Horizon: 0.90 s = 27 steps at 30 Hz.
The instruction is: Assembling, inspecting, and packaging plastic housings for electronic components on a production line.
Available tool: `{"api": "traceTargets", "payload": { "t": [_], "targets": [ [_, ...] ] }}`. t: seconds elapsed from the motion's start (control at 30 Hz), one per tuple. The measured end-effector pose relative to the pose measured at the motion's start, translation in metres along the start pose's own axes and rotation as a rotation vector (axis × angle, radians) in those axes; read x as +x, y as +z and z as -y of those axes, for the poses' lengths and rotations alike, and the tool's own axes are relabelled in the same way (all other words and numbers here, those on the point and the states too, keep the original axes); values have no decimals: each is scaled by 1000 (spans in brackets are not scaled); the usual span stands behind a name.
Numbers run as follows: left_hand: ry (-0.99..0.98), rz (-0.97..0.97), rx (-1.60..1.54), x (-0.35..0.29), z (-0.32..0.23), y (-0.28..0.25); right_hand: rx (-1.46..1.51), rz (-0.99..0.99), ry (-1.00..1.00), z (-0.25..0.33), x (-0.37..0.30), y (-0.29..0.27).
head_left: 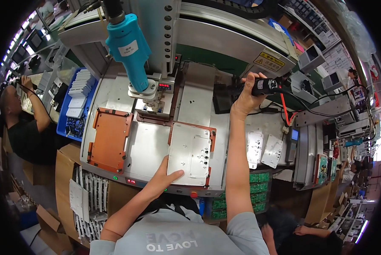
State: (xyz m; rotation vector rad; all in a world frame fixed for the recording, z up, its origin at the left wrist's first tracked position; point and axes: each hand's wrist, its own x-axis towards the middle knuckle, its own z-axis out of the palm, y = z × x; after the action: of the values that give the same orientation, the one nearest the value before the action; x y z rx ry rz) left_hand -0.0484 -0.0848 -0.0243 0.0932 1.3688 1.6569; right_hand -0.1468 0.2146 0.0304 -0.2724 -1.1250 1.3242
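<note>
My left hand [164,176] is at the near left edge of a white plastic panel [186,151], thumb on its top face and fingers along its side. The panel lies over an orange-brown fixture plate [212,138], which shows around its right side. A row of small dark holes or parts runs down the panel's right side. Raised at the far right, my right hand [248,95] is closed round a black corded cylindrical tool [265,86]; its exact kind is not clear. The tool's far end is partly hidden by the hand.
A teal screwdriver unit [129,49] hangs from the machine's gantry. A second orange-brown fixture [109,140] lies left. A blue bin [62,121] holds white parts. Two white panels [272,151] [254,148] lie right. Green circuit boards [258,187] sit near right. Co-workers flank me.
</note>
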Motion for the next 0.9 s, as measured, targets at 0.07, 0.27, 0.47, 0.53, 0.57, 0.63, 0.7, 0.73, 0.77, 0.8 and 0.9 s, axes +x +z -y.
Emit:
{"api": "traceTargets", "payload": {
  "t": [0.07, 0.27, 0.47, 0.53, 0.57, 0.63, 0.7, 0.73, 0.77, 0.8, 0.9],
  "targets": [
    [14, -20, 40, 0, 1, -1, 5, 27, -9, -5, -1, -2],
    [60, -82, 196, 3, 0, -1, -32, 8, 19, -14, -2, -7],
    [327, -179, 671, 3, 7, -8, 8, 30, -17, 15, 5, -13],
    [375, -251, 817, -4, -13, 0, -12, 34, -52, 36, 5, -15],
    [381, -244, 814, -3, -20, 2, -26, 38, -85, 48, 4, -18],
    [576, -319, 947, 1, -33, 3, -11, 62, -138, 79, 5, -24],
    [473, -170, 589, 14, -45, 5, 42, 82, -149, 107, 4, -30],
    [355, -25, 237, 22, -51, 7, 74, 91, -146, 123, 1, -31],
    [324, 24, 140, 34, -56, 10, 119, 88, -134, 135, -1, -35],
    [293, 80, 43, 49, -60, 17, 161, 85, -128, 148, -1, -40],
    [289, 219, -234, 90, -69, 30, 169, 34, -97, 173, -10, -42]
  ]
}}
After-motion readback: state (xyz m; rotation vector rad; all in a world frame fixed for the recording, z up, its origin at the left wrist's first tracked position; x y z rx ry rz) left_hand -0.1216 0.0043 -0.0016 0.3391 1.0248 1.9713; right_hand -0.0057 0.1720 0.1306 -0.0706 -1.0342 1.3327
